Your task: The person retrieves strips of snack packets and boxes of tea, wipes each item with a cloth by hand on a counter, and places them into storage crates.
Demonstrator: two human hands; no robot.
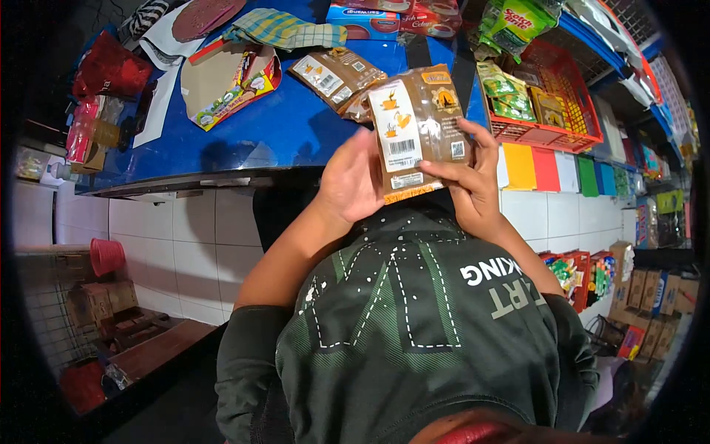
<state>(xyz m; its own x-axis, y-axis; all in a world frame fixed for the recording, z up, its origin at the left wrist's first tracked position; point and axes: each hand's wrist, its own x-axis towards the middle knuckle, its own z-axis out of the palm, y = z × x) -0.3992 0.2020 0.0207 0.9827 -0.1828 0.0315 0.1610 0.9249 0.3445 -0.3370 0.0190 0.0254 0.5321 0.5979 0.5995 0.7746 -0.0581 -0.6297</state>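
A brown plastic packet printed with orange cups and a barcode [436,152] is held up in front of my chest, its printed side facing me. My left hand [349,177] supports its left side, with the fingers partly hidden behind it. On the right edge, my right hand [473,174] grips the packet, fingers bent over its front. Just beyond it, a second similar brown packet [333,74] lies on the blue table [296,140].
On the table are an open yellow and red carton [222,85], a checked cloth [285,31] and a blue box [364,21]. At the right stand a red basket [569,96] with green packets [506,92] and a green Scotch-Brite pack [518,26]. The table's front edge faces me.
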